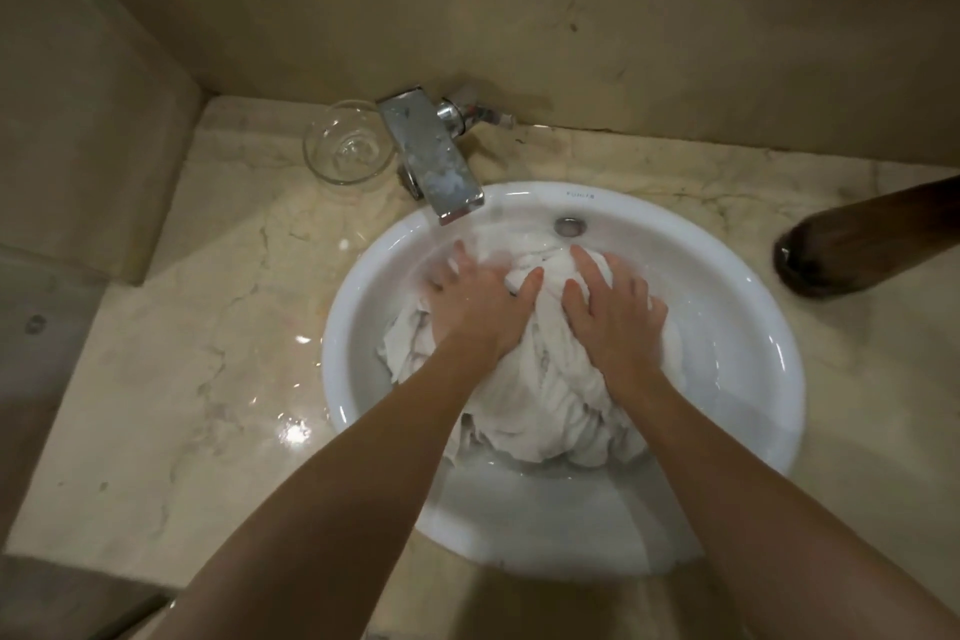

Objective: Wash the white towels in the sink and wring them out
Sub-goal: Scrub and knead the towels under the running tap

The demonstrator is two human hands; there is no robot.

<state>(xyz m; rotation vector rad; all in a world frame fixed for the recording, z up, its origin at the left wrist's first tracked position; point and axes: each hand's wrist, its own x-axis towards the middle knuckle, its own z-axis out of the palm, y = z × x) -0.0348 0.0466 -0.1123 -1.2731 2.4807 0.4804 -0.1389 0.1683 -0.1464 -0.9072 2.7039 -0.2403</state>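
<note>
White towels (545,379), white sink (727,276) — veined beige marble counter (182,379).

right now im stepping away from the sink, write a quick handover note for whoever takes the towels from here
Left hand: open, fingers spread, pressing flat on the white towels.
Right hand: open, pressing the same heap, beside the left.
Towels: bunched in one wet pile in the round white sink, below the faucet; no stream of water is visible from the spout.
Done: towels are in the basin, wet, and being pressed.
Left: finish washing, then lift and wring out each towel; none is wrung yet.
Nearby: a glass bowl on the wet counter, left of the faucet.
</note>
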